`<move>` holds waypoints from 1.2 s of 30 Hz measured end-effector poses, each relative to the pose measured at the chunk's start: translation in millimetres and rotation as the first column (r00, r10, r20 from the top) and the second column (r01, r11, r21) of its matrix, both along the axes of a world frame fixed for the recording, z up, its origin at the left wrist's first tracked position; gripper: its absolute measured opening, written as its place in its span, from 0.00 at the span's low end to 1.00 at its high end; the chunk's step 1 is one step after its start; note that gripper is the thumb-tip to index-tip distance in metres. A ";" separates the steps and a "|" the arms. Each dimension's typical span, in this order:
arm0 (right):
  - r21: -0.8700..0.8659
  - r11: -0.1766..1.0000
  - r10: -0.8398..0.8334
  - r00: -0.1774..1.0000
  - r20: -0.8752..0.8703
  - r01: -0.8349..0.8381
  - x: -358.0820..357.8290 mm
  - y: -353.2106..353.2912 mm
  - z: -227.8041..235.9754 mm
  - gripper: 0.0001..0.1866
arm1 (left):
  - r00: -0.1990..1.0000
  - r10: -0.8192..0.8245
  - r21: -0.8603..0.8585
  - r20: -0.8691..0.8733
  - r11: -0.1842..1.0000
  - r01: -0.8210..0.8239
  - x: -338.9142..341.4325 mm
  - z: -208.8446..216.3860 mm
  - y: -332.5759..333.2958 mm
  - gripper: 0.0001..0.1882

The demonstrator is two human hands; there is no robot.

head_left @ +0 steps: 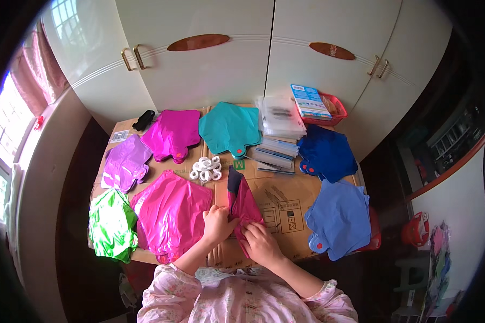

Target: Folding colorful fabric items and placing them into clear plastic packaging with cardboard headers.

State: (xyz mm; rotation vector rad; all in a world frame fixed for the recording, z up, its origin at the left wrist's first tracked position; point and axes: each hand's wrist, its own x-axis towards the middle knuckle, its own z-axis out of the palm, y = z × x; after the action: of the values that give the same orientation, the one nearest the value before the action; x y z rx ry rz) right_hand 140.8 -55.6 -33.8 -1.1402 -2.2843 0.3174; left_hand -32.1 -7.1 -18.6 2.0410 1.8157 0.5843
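Before me on the cardboard lies a narrow, folded pink foil balloon (pixel 243 203) with a dark navy part at its far end. My left hand (pixel 217 224) has its fingers closed at the balloon's left edge. Over its near right part, my right hand (pixel 261 245) grips the foil with bent fingers. To the left of my left hand is a stack of flat, shiny pink foil balloons (pixel 172 212). Just beyond the folded piece sits a small heap of white ribbon rolls (pixel 206 168).
Flat foil balloons ring the cardboard (pixel 285 194): green (pixel 112 223), lilac (pixel 125 161), magenta (pixel 170 133), teal (pixel 229 128), dark blue (pixel 327 153) and light blue (pixel 339 218). Clear plastic sleeves (pixel 279 118) and a red basket (pixel 337 107) stand at the back, before white cabinets (pixel 199 70).
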 end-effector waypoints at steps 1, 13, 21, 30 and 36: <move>-0.026 1.000 0.015 1.000 -0.016 -0.015 2.7 1.1 -0.5 0.13 | 1.000 0.001 -0.002 0.004 1.000 -0.001 0.3 -0.2 -0.2 0.16; -0.048 0.999 -0.001 0.984 -0.178 -0.008 8.8 17.0 -0.5 0.13 | 1.000 -0.002 0.041 0.024 0.999 0.001 -1.6 -3.9 -2.2 0.15; 0.027 0.999 0.045 0.999 -0.024 -0.044 6.0 12.6 -0.8 0.14 | 1.000 -0.001 0.011 0.025 1.000 0.001 -1.1 -2.9 -0.6 0.15; 0.061 0.998 -0.021 1.000 -0.001 0.021 5.5 10.3 -4.2 0.14 | 0.999 -0.001 0.020 -0.042 1.000 0.001 -1.3 -0.2 5.5 0.17; 0.063 0.993 -0.099 0.994 0.040 0.096 3.4 10.2 -5.9 0.19 | 0.998 -0.061 0.096 -0.027 0.993 0.063 -4.4 -4.9 2.6 0.16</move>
State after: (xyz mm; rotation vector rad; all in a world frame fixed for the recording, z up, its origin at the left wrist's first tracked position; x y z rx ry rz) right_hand 144.2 -45.3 -39.7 -1.2332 -2.2498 0.1857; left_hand -36.5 -4.5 -23.5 2.1681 1.7617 0.6443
